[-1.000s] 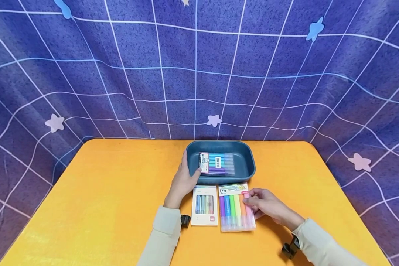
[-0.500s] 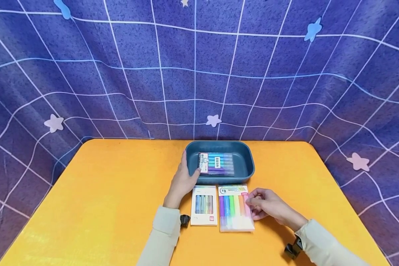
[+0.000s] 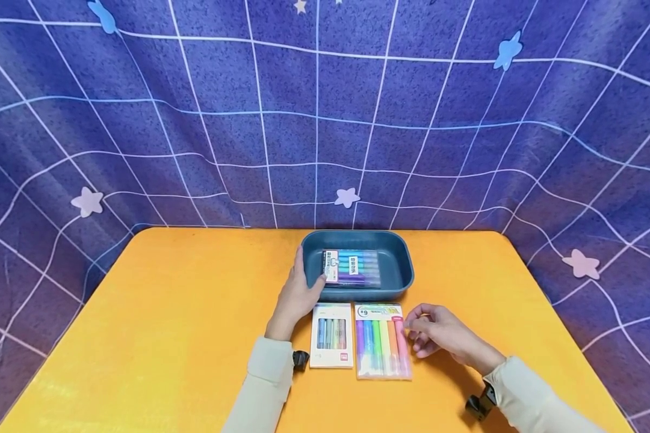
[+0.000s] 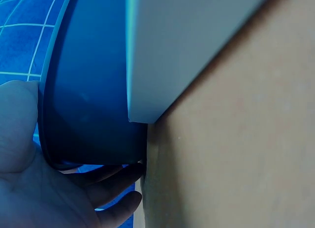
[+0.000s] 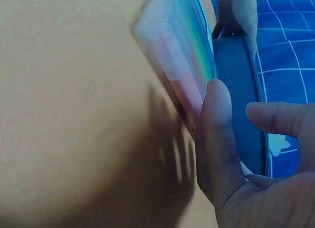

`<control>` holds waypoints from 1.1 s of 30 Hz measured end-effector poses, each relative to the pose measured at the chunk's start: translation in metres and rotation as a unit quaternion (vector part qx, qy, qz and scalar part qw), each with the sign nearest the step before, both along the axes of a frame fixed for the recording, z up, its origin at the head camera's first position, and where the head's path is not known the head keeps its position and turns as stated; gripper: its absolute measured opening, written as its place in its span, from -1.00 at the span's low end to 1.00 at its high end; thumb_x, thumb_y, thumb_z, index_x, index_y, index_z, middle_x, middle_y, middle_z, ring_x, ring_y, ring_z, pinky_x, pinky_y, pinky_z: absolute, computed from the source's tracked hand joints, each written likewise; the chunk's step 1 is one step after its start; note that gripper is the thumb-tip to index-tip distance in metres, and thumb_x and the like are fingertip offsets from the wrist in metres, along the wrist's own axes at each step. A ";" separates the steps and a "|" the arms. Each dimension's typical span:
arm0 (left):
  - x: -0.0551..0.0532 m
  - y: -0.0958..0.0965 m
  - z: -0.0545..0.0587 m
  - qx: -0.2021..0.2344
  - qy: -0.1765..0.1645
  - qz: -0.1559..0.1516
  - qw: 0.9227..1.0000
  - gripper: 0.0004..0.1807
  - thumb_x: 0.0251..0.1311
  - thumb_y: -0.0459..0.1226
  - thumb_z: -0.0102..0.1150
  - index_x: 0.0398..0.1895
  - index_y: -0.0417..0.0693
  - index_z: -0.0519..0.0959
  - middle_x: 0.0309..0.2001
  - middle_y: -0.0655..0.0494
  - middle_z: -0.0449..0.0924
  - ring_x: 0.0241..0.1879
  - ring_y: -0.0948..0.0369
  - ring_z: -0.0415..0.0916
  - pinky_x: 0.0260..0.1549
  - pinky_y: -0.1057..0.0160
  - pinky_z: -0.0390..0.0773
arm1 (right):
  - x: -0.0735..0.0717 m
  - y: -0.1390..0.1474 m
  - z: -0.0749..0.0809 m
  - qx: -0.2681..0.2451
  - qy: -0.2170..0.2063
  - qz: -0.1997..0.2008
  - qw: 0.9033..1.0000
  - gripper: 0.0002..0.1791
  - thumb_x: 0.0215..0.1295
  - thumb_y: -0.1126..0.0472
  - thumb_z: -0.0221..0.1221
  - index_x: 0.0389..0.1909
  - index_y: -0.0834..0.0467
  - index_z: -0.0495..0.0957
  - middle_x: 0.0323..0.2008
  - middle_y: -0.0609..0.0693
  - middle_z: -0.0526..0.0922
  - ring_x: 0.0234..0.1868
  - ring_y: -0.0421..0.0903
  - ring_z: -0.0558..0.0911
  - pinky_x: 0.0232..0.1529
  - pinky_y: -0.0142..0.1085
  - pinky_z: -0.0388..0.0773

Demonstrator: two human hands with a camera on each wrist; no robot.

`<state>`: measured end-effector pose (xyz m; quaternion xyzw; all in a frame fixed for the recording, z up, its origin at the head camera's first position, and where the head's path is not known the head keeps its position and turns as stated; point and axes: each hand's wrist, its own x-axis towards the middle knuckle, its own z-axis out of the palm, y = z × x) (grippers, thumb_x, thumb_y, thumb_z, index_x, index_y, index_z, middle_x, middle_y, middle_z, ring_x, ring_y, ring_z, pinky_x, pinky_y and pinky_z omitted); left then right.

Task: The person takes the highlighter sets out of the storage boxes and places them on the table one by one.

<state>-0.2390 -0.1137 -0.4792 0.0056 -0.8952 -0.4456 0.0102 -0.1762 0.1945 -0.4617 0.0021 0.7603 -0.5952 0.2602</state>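
A dark blue plastic bin [image 3: 398, 264] stands at the back of the table. My left hand [image 3: 297, 296] holds its left end, thumb over the rim and fingers along the outside. Inside the bin lies a clear pack of blue and purple pens [image 3: 352, 268]. Two packs lie side by side in front: a white box of pens with a window [image 3: 331, 355] and a clear pack of rainbow-coloured highlighters [image 3: 383, 346]. My right hand [image 3: 444, 334] is at the right edge of the highlighter pack; in the right wrist view its thumb and forefinger are spread apart with nothing between them.
The yellow table [image 3: 184, 337] extends widely to the left and more narrowly to the right. A blue-purple curtain [image 3: 281, 132] with grid lines and stars hangs behind it and around both sides.
My right hand has let go of the highlighter pack and drawn slightly right. The pack has straightened beside the white box. My left hand stays on the bin.
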 end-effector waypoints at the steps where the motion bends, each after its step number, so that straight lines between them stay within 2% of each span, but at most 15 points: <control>1: 0.000 0.000 0.000 -0.001 0.001 0.001 1.000 -0.01 0.39 -0.02 0.09 0.66 0.17 -0.33 0.61 -0.20 -0.01 0.48 -0.27 0.22 0.33 -0.37 0.31 | 0.000 0.000 0.001 0.002 0.001 0.001 1.000 -0.72 0.40 0.23 0.11 -0.03 0.35 0.38 -0.40 0.04 0.59 -0.57 -0.19 0.62 -0.44 -0.26 0.72; 5: 0.001 0.000 0.001 0.001 0.000 0.003 1.000 -0.01 0.39 -0.01 0.10 0.66 0.18 -0.32 0.62 -0.18 -0.02 0.48 -0.27 0.21 0.34 -0.37 0.31 | -0.002 0.000 0.003 0.014 0.010 0.005 1.000 -0.70 0.41 0.19 0.12 -0.03 0.35 0.39 -0.40 0.04 0.59 -0.55 -0.17 0.62 -0.45 -0.25 0.71; 14: 0.001 0.001 0.001 0.001 -0.004 0.005 1.000 0.00 0.39 -0.01 0.10 0.65 0.22 -0.35 0.61 -0.19 -0.01 0.49 -0.25 0.21 0.36 -0.35 0.30 | -0.006 -0.001 0.009 0.068 0.063 0.027 0.995 -0.73 0.38 0.22 0.12 -0.06 0.36 0.47 -0.39 0.08 0.64 -0.54 -0.11 0.60 -0.52 -0.26 0.61; 33: 0.003 -0.001 0.003 -0.005 -0.004 0.002 1.000 0.00 0.39 0.01 0.09 0.65 0.21 -0.35 0.61 -0.21 0.00 0.45 -0.28 0.26 0.33 -0.37 0.32 | -0.021 -0.010 0.037 0.081 0.125 0.067 0.987 -0.75 0.39 0.26 0.13 -0.09 0.39 0.50 -0.40 0.16 0.61 -0.47 -0.04 0.59 -0.43 -0.27 0.60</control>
